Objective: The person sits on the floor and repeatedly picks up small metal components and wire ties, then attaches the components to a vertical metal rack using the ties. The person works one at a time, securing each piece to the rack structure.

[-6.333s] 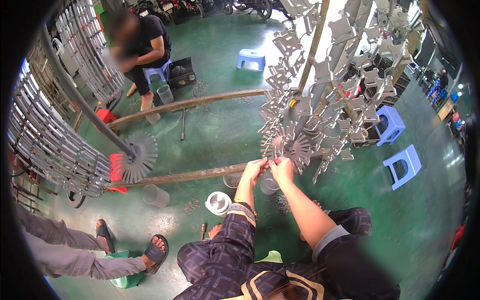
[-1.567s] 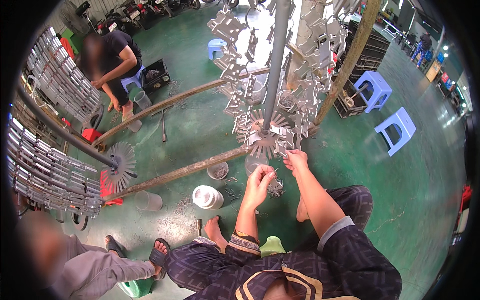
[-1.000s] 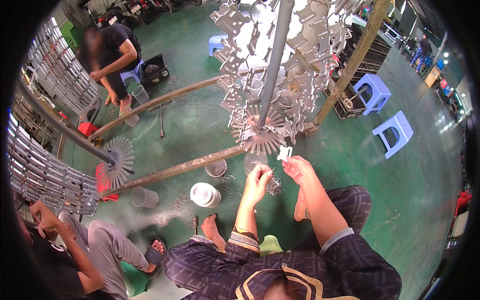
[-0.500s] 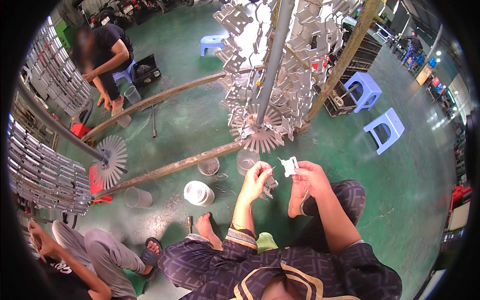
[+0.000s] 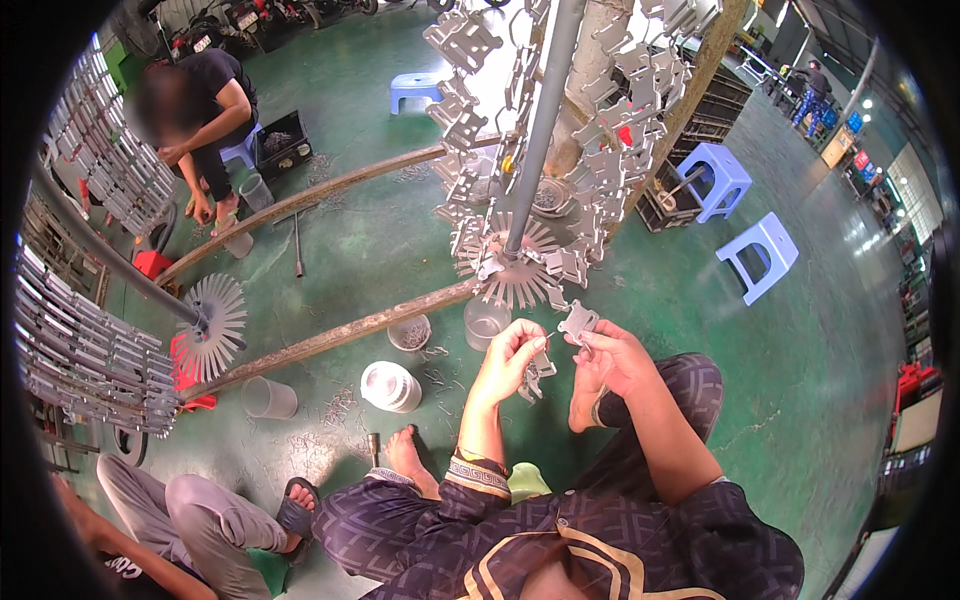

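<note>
My right hand pinches a flat grey metal bracket with notched edges at its rim. My left hand, fingers closed, has several more metal brackets hanging below it. A thin wire seems to stick up from those left fingertips, too small to make out fully. Both hands are close together over the floor, just in front of a hanging rack. Similar brackets dangle there in strings around a grey pole, which ends in a finned metal wheel.
Wooden bars run low across the floor. A clear plastic cup, a white tub and a cup of wire bits stand nearby. Co-workers sit at left beside another rack. Blue stools are at right.
The bracket in my right hand has turned and moved slightly left, closer to my left hand. My left hand keeps its brackets. The whole view has shifted a little.
</note>
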A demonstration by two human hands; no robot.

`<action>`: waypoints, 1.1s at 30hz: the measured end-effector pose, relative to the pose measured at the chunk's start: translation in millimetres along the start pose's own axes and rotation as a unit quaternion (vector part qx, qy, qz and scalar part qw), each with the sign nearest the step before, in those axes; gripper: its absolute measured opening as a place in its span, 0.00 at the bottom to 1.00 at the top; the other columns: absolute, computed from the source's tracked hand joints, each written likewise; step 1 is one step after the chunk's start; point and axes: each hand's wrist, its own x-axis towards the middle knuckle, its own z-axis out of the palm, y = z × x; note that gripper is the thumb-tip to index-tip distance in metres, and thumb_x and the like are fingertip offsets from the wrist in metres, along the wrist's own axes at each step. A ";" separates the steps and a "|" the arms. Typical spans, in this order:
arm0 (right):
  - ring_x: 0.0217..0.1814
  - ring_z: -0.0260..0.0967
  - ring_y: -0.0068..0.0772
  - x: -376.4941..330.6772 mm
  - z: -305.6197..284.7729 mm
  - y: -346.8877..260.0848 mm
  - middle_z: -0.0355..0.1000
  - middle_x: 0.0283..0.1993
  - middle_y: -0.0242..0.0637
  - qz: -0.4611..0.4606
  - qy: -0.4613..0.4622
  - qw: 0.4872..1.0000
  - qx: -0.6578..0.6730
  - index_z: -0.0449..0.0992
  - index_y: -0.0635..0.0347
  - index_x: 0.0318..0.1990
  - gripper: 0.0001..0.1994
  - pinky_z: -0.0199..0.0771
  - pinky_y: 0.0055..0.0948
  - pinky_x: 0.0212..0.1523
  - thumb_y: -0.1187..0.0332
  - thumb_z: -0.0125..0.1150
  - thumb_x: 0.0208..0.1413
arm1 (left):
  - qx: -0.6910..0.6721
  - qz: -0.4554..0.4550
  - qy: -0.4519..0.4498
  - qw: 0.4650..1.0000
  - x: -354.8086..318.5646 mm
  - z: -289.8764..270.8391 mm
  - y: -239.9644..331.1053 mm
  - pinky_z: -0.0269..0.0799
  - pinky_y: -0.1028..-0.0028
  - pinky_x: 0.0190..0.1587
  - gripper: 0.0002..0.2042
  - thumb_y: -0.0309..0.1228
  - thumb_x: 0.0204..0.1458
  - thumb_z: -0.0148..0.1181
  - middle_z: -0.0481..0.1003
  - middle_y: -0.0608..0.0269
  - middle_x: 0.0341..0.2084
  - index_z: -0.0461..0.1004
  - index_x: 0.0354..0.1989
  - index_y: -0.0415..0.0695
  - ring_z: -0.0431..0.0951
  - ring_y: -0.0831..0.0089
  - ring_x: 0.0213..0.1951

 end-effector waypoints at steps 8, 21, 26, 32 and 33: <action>0.33 0.67 0.23 4.4 5.4 23.3 0.69 0.33 0.30 0.003 0.036 0.996 0.083 0.68 0.54 0.37 0.07 0.67 0.29 0.40 0.76 0.55 0.51 | 0.013 0.012 0.002 1.000 0.8 4.7 -4.3 0.63 0.84 0.33 0.04 0.27 0.53 0.53 0.69 0.71 0.26 0.68 0.33 0.39 0.66 0.86 0.30; 0.34 0.66 0.22 10.0 8.0 24.9 0.69 0.35 0.29 -0.039 0.059 0.996 0.050 0.69 0.56 0.32 0.05 0.66 0.25 0.41 0.76 0.57 0.50 | 0.014 0.007 0.029 0.999 -3.5 -10.0 -1.2 0.64 0.78 0.40 0.05 0.28 0.53 0.53 0.70 0.66 0.28 0.68 0.32 0.39 0.68 0.79 0.33; 0.37 0.67 0.22 10.8 11.6 27.4 0.71 0.36 0.31 -0.067 0.058 0.995 0.042 0.70 0.56 0.34 0.06 0.65 0.24 0.41 0.76 0.58 0.49 | 0.014 0.013 0.033 0.999 -2.3 -2.0 1.8 0.64 0.78 0.39 0.05 0.28 0.54 0.52 0.71 0.65 0.27 0.66 0.33 0.39 0.68 0.79 0.32; 0.37 0.67 0.20 12.9 12.9 37.2 0.72 0.35 0.28 -0.088 0.121 0.989 -0.012 0.70 0.53 0.34 0.07 0.64 0.23 0.40 0.75 0.60 0.48 | 0.032 -0.001 0.031 0.999 0.4 2.3 -7.2 0.63 0.80 0.36 0.05 0.29 0.55 0.50 0.70 0.67 0.25 0.64 0.33 0.40 0.67 0.81 0.29; 0.37 0.67 0.20 13.2 13.3 39.4 0.72 0.35 0.27 -0.095 0.120 0.988 -0.013 0.71 0.53 0.33 0.07 0.64 0.23 0.40 0.74 0.60 0.48 | 0.026 0.002 0.030 0.999 0.6 4.2 -9.2 0.63 0.81 0.35 0.05 0.29 0.55 0.50 0.70 0.67 0.24 0.64 0.33 0.40 0.67 0.81 0.29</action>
